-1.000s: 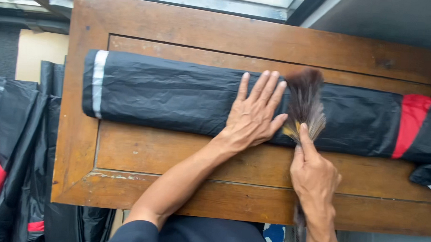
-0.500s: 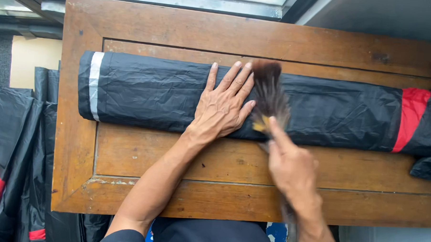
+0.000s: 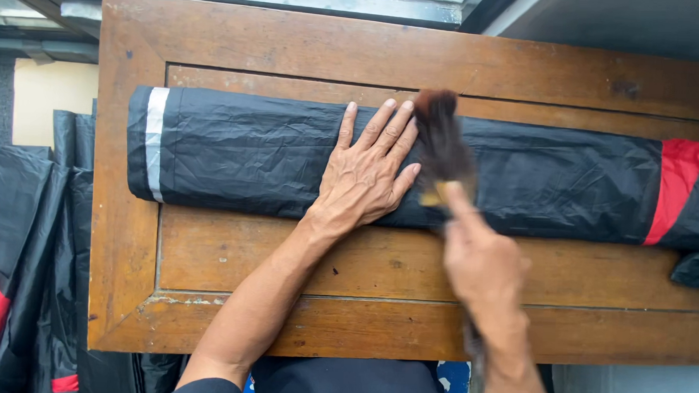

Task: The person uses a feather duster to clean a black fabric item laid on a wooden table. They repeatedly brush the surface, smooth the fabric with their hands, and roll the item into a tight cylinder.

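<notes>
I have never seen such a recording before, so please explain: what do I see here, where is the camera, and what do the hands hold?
There is no machine here. The camera sits on a person's head and looks down at their own two bare hands. A wooden table carries a long black folded plastic sheet with a grey stripe at one end and a red band at the other. The left hand lies flat on the sheet, fingers spread. The right hand holds a brush with dark bristles, which rest on the sheet beside the left hand. More black sheets hang at the left edge.
</notes>
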